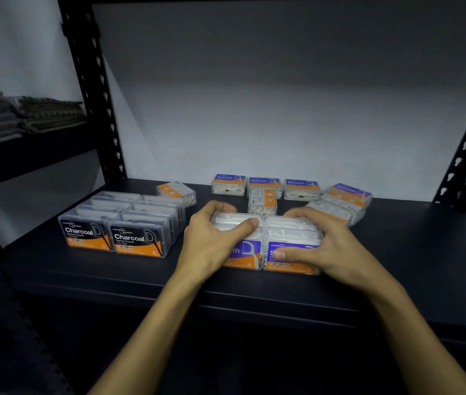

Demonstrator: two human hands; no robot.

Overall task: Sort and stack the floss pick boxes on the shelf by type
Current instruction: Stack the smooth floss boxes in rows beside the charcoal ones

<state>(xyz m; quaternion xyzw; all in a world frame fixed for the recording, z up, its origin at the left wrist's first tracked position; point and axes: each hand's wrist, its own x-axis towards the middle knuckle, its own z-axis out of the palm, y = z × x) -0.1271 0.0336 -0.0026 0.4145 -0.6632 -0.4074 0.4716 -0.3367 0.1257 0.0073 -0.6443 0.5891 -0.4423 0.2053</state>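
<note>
the left hand [211, 246] and right hand [325, 249] each clasp a smooth box [291, 243], pressing the pair together. next, likely fetching the loose smooth boxes [345, 201] beyond the right fingertips.

Charcoal boxes [117, 223] stand left on the shelf [397, 266]. Smooth boxes [266, 243] sit front centre. Round boxes [264, 185] line up behind them.

Boxes [137, 238] read "Charcoal"; rear boxes [264, 184] "Round".
</note>
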